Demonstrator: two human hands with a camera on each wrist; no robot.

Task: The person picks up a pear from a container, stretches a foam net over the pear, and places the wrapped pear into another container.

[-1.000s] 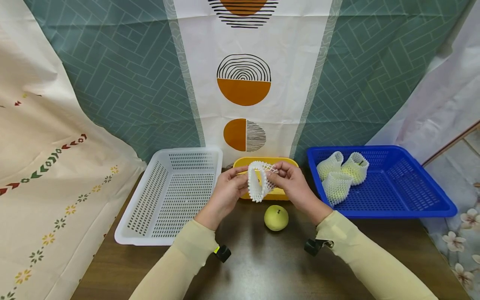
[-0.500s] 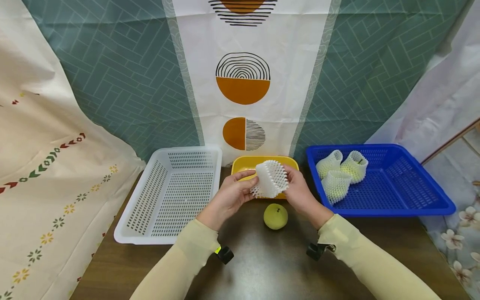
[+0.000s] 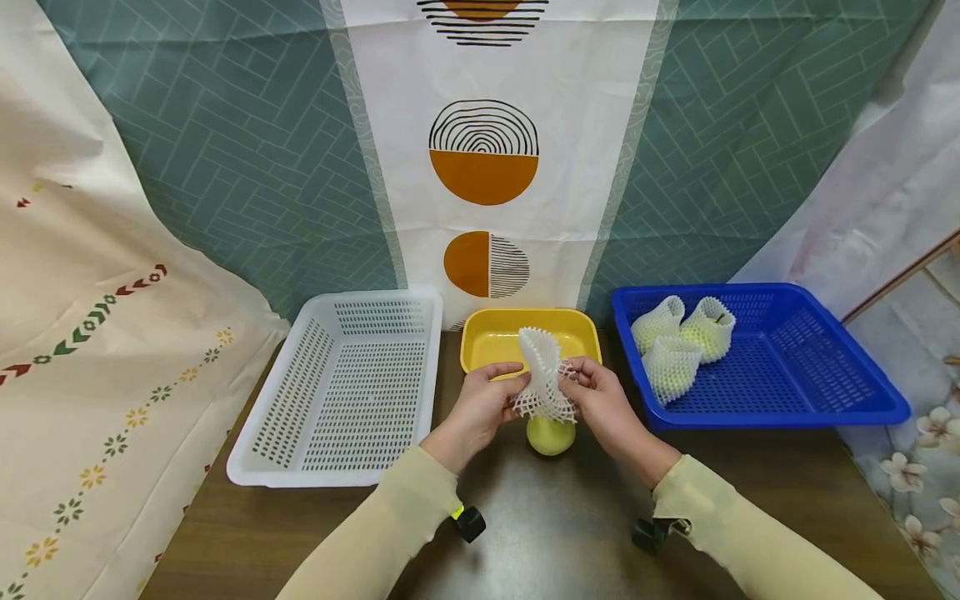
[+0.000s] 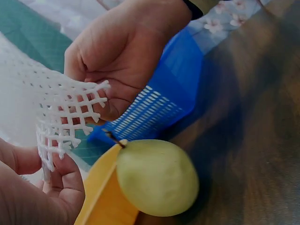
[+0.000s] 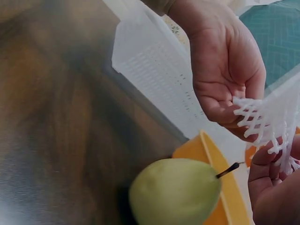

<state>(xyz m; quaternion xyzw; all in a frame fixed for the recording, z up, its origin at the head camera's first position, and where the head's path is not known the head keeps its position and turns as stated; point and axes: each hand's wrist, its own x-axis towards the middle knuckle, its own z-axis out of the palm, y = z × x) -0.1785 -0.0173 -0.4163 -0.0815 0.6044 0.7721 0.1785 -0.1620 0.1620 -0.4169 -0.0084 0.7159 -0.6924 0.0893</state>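
Observation:
A white foam net sleeve is held between both hands, its lower mouth spread wide above a green pear. My left hand pinches the left edge of that mouth between thumb and fingers. On the opposite edge, my right hand pinches the netting. The pear stands on the table with its stem up, as the left wrist view shows the stem apart from the netting. In the head view the sleeve hides the pear's top.
Behind the hands sits a yellow tray. A white basket is at left. The blue basket at right holds several pears in foam nets, including a netted pear. The brown table extends in front.
Both hands have turned the foam net so its spread mouth faces down, and lowered it toward the pear. The pear has stayed in place.

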